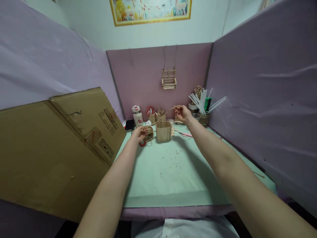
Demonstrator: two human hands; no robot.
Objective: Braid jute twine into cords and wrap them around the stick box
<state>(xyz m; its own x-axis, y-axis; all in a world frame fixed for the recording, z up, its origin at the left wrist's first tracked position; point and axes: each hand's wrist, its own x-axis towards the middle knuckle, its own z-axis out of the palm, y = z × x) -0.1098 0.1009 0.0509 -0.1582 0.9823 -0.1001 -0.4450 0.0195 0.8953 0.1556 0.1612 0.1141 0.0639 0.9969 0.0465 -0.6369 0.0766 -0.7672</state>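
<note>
My left hand [139, 133] is closed on the near side of a ball of brown twine [149, 135] at the back of the table. Higher and to the right, my right hand [182, 114] pinches a strand of the twine between thumb and fingers. The strand slants from there down toward the ball. Between and below my hands stands a small wooden box [163, 132] with a scalloped rim, made of flat sticks. Red scissor handles [142, 143] show partly under the ball.
A white bottle [137, 115], a dark phone [129, 125] and cups of sticks line the back. White glue sticks [198, 99] fill a pot at right. A large cardboard sheet [74, 148] leans at left. A pink pen [185, 135] and scraps lie on the green tabletop [173, 185].
</note>
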